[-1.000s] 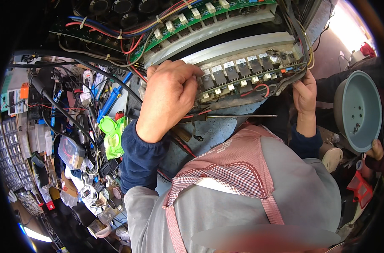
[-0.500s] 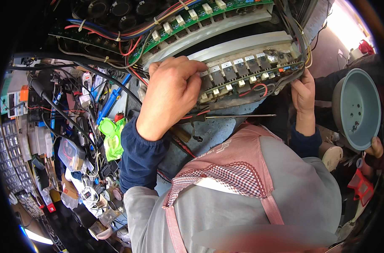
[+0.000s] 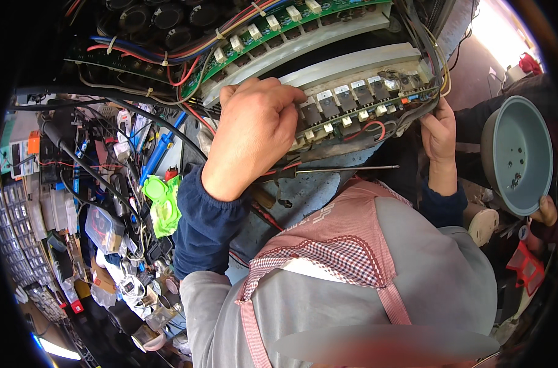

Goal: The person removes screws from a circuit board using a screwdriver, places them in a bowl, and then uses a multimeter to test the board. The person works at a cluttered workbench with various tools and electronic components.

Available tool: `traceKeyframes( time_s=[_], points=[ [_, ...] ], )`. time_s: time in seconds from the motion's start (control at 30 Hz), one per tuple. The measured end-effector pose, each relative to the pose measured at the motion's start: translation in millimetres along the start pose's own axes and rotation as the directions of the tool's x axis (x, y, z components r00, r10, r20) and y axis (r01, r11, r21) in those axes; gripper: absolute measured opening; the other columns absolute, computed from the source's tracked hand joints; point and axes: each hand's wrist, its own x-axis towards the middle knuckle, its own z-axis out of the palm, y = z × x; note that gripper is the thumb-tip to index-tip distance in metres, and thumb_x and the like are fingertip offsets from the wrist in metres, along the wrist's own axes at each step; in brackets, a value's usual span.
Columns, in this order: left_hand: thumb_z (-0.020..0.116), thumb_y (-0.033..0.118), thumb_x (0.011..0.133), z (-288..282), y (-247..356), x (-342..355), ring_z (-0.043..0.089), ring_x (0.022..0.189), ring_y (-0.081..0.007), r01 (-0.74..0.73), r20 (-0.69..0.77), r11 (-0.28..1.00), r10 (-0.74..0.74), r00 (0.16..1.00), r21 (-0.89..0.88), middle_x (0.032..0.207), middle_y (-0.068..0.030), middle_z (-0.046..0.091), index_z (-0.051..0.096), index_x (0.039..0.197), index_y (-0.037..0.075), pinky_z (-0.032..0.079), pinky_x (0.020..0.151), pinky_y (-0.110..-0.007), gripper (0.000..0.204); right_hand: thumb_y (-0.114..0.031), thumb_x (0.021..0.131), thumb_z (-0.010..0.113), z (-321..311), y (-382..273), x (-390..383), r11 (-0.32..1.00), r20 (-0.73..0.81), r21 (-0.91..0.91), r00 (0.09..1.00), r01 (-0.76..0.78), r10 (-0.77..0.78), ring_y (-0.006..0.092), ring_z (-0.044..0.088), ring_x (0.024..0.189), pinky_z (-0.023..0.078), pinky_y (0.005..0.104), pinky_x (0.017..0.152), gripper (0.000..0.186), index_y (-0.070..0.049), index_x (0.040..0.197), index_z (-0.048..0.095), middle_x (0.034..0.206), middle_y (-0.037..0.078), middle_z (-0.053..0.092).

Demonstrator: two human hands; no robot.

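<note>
A circuit board with a row of black transistors is fixed along a pale metal heat sink, tilted in front of a larger opened machine. My left hand is closed around its left end, the forefinger reaching along the first transistor; the other fingertips are hidden. At the right end, my right hand grips the board's edge beside a bundle of dark cables, its fingers partly hidden behind. Below the board lies a screwdriver, its thin shaft pointing right. A red wire loops over the board's lower edge.
Behind is a green circuit board with bundled wires. On the left, a cluttered bench holds a blue tool, a bright green item and a clear plastic box. At right, another person's hand holds a grey-green bowl with small parts.
My left hand has shifted slightly to the right over the board's end. The rest of the view has drifted a little; both hands keep their hold.
</note>
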Motion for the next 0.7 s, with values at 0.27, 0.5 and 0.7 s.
traceKeyframes(
  time_s=[0.27, 0.5, 0.7],
  points=[
    [0.062, 0.004, 0.089, 2.0, 0.9, 3.3, 0.066, 0.089, -0.0319, -0.06, -0.02, 0.998, 0.06, 0.998, 0.005, 0.083, -0.0109, 0.066, 0.079, 0.108, 0.006, 0.044, 0.087, -0.043, 0.026, 0.009, 0.096, 0.058, -2.4, 0.9, -0.2, 1.0, 0.005, -0.008, 1.0, -0.01, 0.01, 0.0223, 0.068, 0.121, 0.052, 0.035, 0.107, 0.048, 0.006, 0.143, 0.057, 0.132, 0.014, 0.07],
    [0.061, 0.003, 0.092, 2.4, 12.3, 16.8, 0.066, 0.093, -0.0306, -0.115, 0.081, 0.991, 0.109, 0.991, 0.074, 0.085, -0.0104, 0.067, 0.079, 0.114, 0.008, 0.041, 0.09, -0.042, 0.028, 0.009, 0.095, 0.059, -3.9, 0.4, -1.3, 1.0, 0.013, -0.011, 1.0, -0.014, 0.014, 0.0222, 0.068, 0.12, 0.052, 0.0346, 0.107, 0.048, 0.006, 0.143, 0.057, 0.131, 0.014, 0.07],
    [0.065, 0.002, 0.093, -16.1, 3.9, 3.5, 0.072, 0.089, -0.0284, 0.02, -0.109, 0.994, -0.031, 0.994, -0.103, 0.096, -0.0156, 0.076, 0.077, 0.111, 0.003, 0.052, 0.083, -0.04, 0.022, 0.009, 0.095, 0.059, -2.2, 3.3, 0.3, 1.0, -0.015, -0.01, 1.0, -0.006, 0.005, 0.0217, 0.068, 0.12, 0.052, 0.0344, 0.106, 0.048, 0.006, 0.143, 0.057, 0.131, 0.014, 0.07]
  ],
)
